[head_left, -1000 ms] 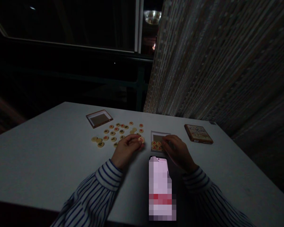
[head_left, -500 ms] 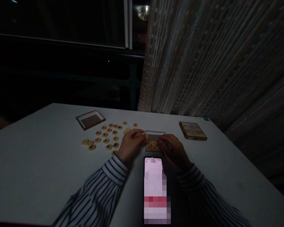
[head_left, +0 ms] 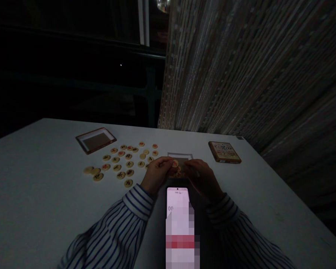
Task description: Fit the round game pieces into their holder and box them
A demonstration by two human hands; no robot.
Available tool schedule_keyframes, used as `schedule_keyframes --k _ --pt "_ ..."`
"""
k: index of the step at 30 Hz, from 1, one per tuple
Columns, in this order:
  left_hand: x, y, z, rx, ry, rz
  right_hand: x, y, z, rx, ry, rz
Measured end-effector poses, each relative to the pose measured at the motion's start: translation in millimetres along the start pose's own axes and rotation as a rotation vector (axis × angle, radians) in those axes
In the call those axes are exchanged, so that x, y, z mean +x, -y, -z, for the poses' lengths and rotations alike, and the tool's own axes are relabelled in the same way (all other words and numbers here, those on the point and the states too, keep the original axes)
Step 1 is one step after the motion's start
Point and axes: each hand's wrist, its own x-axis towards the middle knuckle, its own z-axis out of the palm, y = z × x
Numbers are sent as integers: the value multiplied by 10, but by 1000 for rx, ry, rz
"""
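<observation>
Between the thumb and fingers of my left hand (head_left: 158,172) is a round wooden Chinese chess piece (head_left: 175,163) with a red character facing up. The piece is over a small open box (head_left: 179,154) with a pale rim, where more red-marked pieces lie near the front side, partly in shadow. My right hand (head_left: 202,177) is at the box's right side, fingers curled in together; what they hold, if anything, is dark and hidden. Left of the box, several loose Chinese chess pieces (head_left: 129,164) lie spread on the table, some with black characters, some red, some blank side up.
A lit phone (head_left: 179,220) lies in front of the box, between my forearms. An open tray-like box part (head_left: 96,140) is at the back left of the white table (head_left: 50,186). The closed printed box (head_left: 224,152) rests at right, before a bead curtain (head_left: 212,67).
The piece in my left hand has come over the box and now shows its red character. My right hand has shifted slightly left, its fingers closer to the piece. The view has shifted a little.
</observation>
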Motion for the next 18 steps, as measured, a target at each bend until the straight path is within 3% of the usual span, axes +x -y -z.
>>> schedule_keyframes --k 12,18 --pt "-20 32 -5 107 -5 -35 131 169 10 98 259 11" --pt "-34 30 -31 114 39 -32 137 210 24 147 240 14"
